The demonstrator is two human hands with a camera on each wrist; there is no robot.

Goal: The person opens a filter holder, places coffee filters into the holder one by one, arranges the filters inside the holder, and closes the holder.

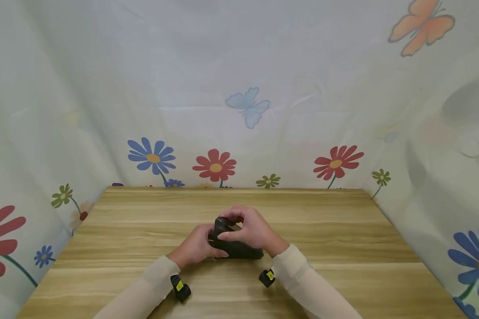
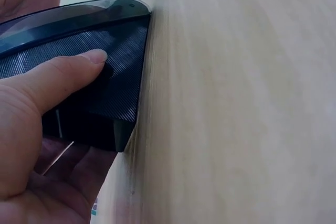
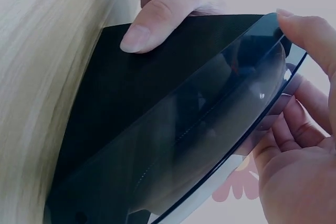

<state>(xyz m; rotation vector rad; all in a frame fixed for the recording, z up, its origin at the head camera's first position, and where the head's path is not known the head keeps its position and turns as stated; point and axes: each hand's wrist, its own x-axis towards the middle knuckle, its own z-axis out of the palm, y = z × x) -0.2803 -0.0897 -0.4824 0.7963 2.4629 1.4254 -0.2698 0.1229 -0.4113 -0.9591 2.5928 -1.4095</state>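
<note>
A black case [image 1: 239, 251] with finely ribbed sides [image 2: 118, 93] stands on the table between both hands. Along one side it has a smoky see-through lid [image 3: 210, 114] with a curved edge. My left hand [image 1: 197, 246] grips the case at its left end, thumb pressed on the ribbed side and fingers around the back. At the upper end, my right hand [image 1: 255, 228] pinches the lid's edge, with the thumb on the near face and the other fingers behind it. Through the lid, a hollow shows; what lies inside is unclear.
The wooden table [image 1: 323, 248] reaches a white curtain [image 1: 183, 79] printed with flowers and butterflies behind it and at both sides. Black wrist devices with yellow marks hang under the left sleeve [image 1: 135, 288] and the right sleeve [image 1: 315, 283].
</note>
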